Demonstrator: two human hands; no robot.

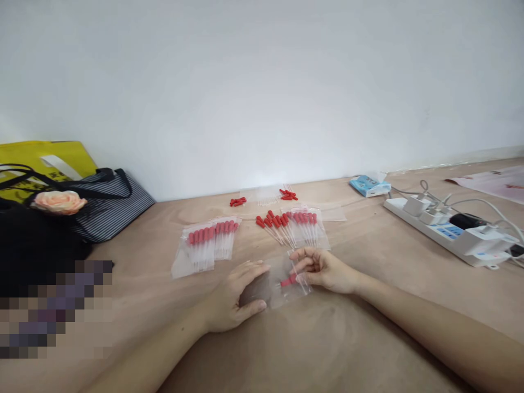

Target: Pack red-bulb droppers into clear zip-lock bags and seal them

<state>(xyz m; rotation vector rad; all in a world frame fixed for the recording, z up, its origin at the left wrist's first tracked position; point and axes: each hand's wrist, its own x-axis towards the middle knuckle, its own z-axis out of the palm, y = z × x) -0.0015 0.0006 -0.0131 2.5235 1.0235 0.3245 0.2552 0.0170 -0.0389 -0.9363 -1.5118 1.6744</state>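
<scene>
My left hand (235, 297) curves around the closed end of a small clear zip bag (276, 295), thumb on the near edge and fingers on the far edge. My right hand (323, 270) is at the bag's mouth and grips a dropper (289, 281) by its red rubber bulb; the dropper lies partly within the bag. How deep its thin clear tube reaches is hard to see. Just beyond my right hand lie loose red-bulbed droppers (276, 220) and a bag of droppers (307, 226). Filled bags of droppers (200, 245) lie beyond my left hand.
Red rubber bulbs lie in a left pile (238, 202) and a right pile (289, 195) near the wall, with clear tubes (266, 197) between. At right are a tissue pack (369, 186) and a power strip (434, 226) with cables. A striped bag (104, 210) stands left.
</scene>
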